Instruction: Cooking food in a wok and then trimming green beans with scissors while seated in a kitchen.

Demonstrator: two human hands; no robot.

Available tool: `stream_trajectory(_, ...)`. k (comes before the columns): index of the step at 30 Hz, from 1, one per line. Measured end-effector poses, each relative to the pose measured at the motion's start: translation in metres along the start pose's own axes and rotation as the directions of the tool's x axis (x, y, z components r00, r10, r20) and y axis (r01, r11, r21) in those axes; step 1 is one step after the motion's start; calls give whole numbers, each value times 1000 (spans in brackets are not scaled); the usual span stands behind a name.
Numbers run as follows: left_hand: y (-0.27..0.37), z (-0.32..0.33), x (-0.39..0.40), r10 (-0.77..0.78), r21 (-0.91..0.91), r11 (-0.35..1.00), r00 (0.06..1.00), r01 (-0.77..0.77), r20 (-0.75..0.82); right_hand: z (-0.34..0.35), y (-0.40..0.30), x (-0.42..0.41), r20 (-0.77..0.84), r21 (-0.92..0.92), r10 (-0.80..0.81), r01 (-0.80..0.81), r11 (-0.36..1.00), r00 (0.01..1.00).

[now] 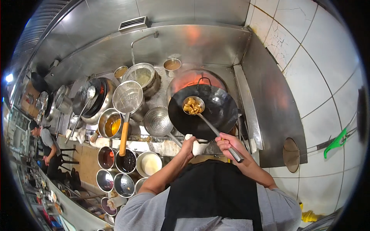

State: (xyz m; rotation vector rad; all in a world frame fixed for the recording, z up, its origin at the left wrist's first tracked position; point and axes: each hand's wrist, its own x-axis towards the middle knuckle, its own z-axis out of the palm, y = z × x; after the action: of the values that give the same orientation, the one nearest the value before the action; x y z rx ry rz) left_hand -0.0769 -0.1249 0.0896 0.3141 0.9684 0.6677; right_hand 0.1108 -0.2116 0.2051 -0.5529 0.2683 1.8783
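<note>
My left hand grips the near handle of a black wok through a folded white cloth. The wok is tilted over a burner that glows orange behind its far loop handle. In my right hand is the steel handle of a ladle. Its bowl lies over the wok's inside and is heaped with browned food pieces. What the pieces are, I cannot tell. A perforated steel strainer rests left of the wok, its handle reaching toward my left hand.
A wire-mesh skimmer with a wooden handle lies over pots to the left. Near it stands a pot of yellow oil. Several seasoning pots line the counter's front. A tap runs behind. Further left stands another person.
</note>
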Motion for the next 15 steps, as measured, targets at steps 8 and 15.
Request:
stream_trajectory(8,24,5,-24,48,-52,998,997,-45,58,7,-35,-69,73,-221,-106,119,968,992)
stream_trajectory(15,19,31,-37,716,711,493,698,-501,-4,-1,-36,-67,51,-616,-253,230,753,966)
